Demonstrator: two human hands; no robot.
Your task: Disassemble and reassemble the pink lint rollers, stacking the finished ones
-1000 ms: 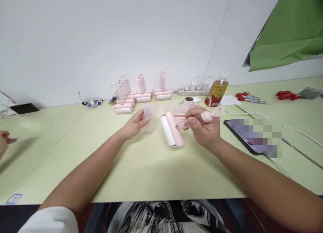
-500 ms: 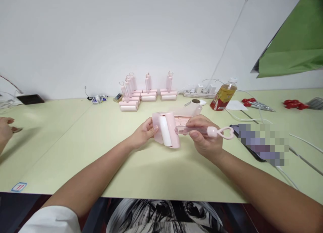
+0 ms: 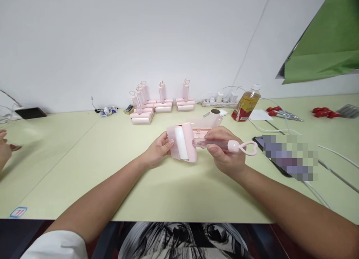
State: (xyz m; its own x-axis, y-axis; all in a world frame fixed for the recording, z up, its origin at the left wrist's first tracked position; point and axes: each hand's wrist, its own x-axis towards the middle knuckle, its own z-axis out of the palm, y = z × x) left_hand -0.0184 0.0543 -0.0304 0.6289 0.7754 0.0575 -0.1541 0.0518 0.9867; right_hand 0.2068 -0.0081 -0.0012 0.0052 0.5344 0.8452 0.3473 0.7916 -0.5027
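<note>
A pink lint roller [image 3: 182,142] with a white roll in its head is held above the table between both hands. My left hand [image 3: 158,148] pinches the translucent flap on the left side of the head, thumb on top. Around the clear handle, my right hand [image 3: 227,152] has its thumb and fingers closed; the heart-shaped loop sticks out to the right. Just behind lies an open pink roller case [image 3: 202,132], partly hidden by the right hand. A loose white paper roll [image 3: 215,117] lies close behind that.
Several finished-looking pink lint rollers [image 3: 141,119] stand by the wall. To the right are a drink bottle [image 3: 246,104], a power strip [image 3: 220,103], a phone [image 3: 283,158], cables and red-handled tools [image 3: 276,111]. Another person's hand [image 3: 5,148] is at the left edge.
The whole view has shifted slightly. Both hands keep the same hold on the lint roller, and its head is turned a little more upright.
</note>
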